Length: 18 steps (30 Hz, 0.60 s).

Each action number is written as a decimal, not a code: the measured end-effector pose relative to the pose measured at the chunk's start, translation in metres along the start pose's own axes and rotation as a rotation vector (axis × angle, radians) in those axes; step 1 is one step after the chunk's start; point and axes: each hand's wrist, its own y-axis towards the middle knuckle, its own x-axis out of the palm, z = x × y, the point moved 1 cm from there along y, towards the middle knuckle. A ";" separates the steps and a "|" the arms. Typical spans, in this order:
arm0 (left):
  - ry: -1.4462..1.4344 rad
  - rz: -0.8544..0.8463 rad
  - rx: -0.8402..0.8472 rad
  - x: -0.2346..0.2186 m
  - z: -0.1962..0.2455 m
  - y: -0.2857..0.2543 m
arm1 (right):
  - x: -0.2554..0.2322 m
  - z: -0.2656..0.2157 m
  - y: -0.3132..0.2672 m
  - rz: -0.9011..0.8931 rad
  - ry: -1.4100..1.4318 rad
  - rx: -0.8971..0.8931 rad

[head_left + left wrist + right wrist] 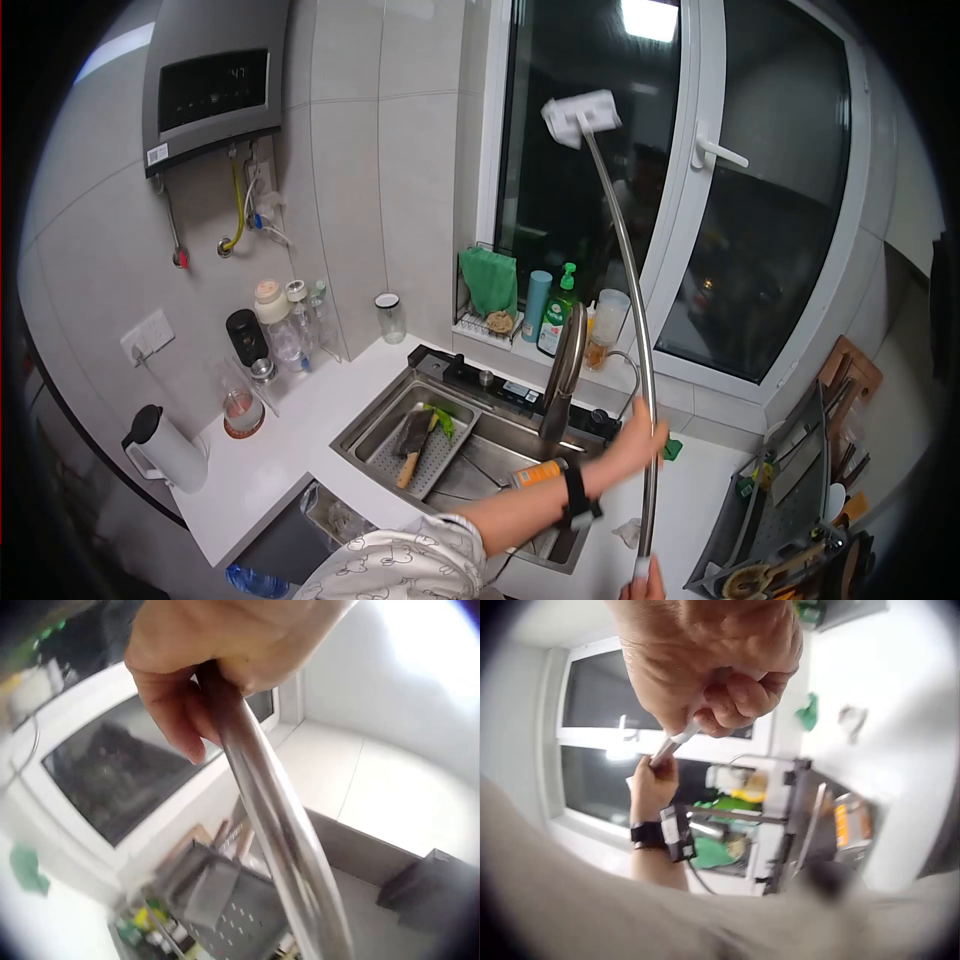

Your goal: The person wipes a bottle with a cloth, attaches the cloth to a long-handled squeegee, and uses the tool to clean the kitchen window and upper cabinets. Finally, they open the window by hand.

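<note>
A long-handled flat mop with a white pad is raised against the dark window pane. Its metal pole slants down past the faucet to the person. Partway along the pole, the left hand curls its fingers round it; the left wrist view shows this hand close up on the metal tube. Lower down, at the frame's bottom edge, the right hand holds the handle's end. In the right wrist view the right hand's fingers wrap the light-coloured grip, with the left hand farther along the pole.
Below the window is a sink with a faucet; a drain tray in it holds a knife and greens. Bottles, including a green soap bottle, line the sill. A dish rack stands right, a kettle left. A window handle juts out.
</note>
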 end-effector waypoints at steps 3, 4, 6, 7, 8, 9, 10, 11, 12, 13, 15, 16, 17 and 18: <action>0.120 0.162 0.091 -0.046 0.089 0.058 | 0.041 -0.071 0.070 -0.158 0.272 -0.082; 0.008 0.156 0.242 -0.061 0.110 0.081 | 0.055 -0.111 0.079 -0.185 0.306 -0.096; -0.030 0.097 0.305 -0.088 0.153 0.111 | 0.072 -0.156 0.093 -0.200 0.340 -0.122; -0.033 0.099 0.265 -0.091 0.167 0.114 | 0.076 -0.163 0.103 -0.147 0.318 -0.130; -0.035 0.112 0.271 -0.086 0.166 0.117 | 0.078 -0.165 0.107 -0.096 0.294 -0.135; -0.036 0.127 0.276 -0.080 0.163 0.120 | 0.075 -0.161 0.107 -0.093 0.293 -0.139; -0.012 0.109 0.267 -0.071 0.154 0.116 | 0.066 -0.150 0.105 -0.053 0.257 -0.107; -0.006 0.133 0.279 -0.059 0.139 0.110 | 0.057 -0.137 0.101 -0.007 0.223 -0.077; 0.008 0.099 0.192 -0.045 0.124 0.097 | 0.049 -0.118 0.095 -0.015 0.232 -0.059; 0.047 0.140 0.313 -0.030 0.090 0.094 | 0.039 -0.089 0.087 -0.015 0.236 -0.035; 0.033 0.044 0.185 -0.002 0.042 0.061 | 0.018 -0.011 0.073 0.019 0.230 0.044; 0.039 -0.013 0.109 0.009 0.019 0.043 | 0.017 -0.008 0.044 0.045 0.171 -0.028; 0.022 -0.029 0.104 0.017 -0.002 0.024 | 0.015 0.007 0.025 0.067 0.238 0.083; 0.048 -0.058 0.053 0.024 -0.019 0.004 | 0.011 0.023 0.007 0.060 0.245 0.081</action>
